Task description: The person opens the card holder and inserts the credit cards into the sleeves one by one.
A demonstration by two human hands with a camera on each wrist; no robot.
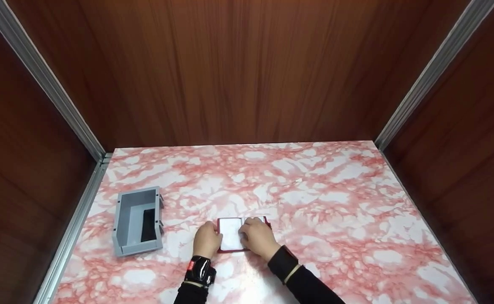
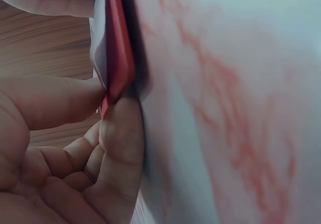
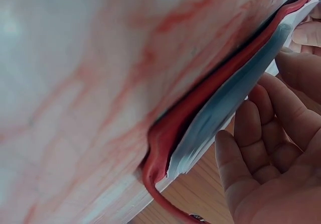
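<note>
A small notebook (image 1: 230, 234) with a red cover and white pages lies open on the table. My left hand (image 1: 207, 240) grips its left edge; in the left wrist view the thumb (image 2: 65, 101) and a bent finger pinch the corner of the red cover (image 2: 120, 43). Over the right-hand pages is my right hand (image 1: 258, 237), its fingers curled near the middle fold. The right wrist view has those fingers (image 3: 251, 128) beside the page stack (image 3: 228, 101), thumb and forefinger closing on a page edge, partly hidden. A red strap (image 3: 168, 204) with a metal snap extends from the cover.
A grey plastic bin (image 1: 119, 223) stands on the left of the table, with a dark flat item (image 1: 148, 224) inside. Brown wood-look panels (image 1: 238, 71) and metal rails (image 1: 77, 126) enclose the red-and-white marbled table (image 1: 323, 190).
</note>
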